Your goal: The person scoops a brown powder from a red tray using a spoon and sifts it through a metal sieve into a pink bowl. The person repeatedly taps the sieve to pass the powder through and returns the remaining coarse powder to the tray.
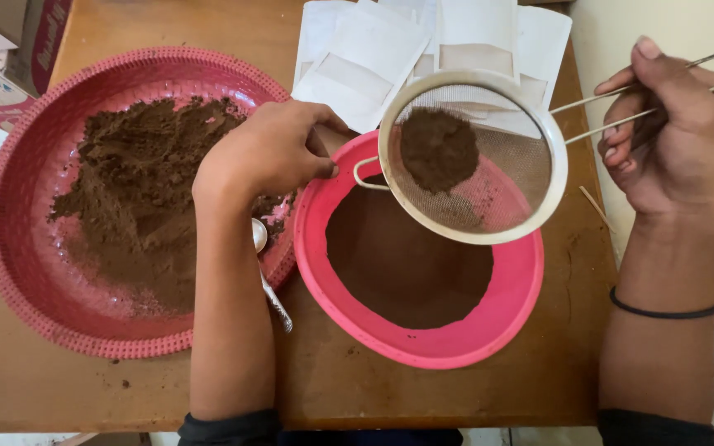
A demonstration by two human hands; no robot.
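Note:
My right hand [678,136] grips the wire handle of a round metal sieve [530,165]. The sieve hangs tilted over the far rim of a pink bowl [423,339] and has a lump of brown powder [438,149] in its mesh. More sifted brown powder [402,264] fills the bowl. My left hand [270,153] rests with fingers curled at the bowl's left rim, next to the sieve's small hook. I cannot tell whether it pinches the rim. A metal spoon [273,293] lies partly under my left forearm.
A large pink woven tray [18,248] with a heap of coarse brown powder [138,190] sits on the left of the wooden table [456,388]. Several white paper pouches [357,58] lie at the far edge. Cardboard boxes [10,49] stand at upper left.

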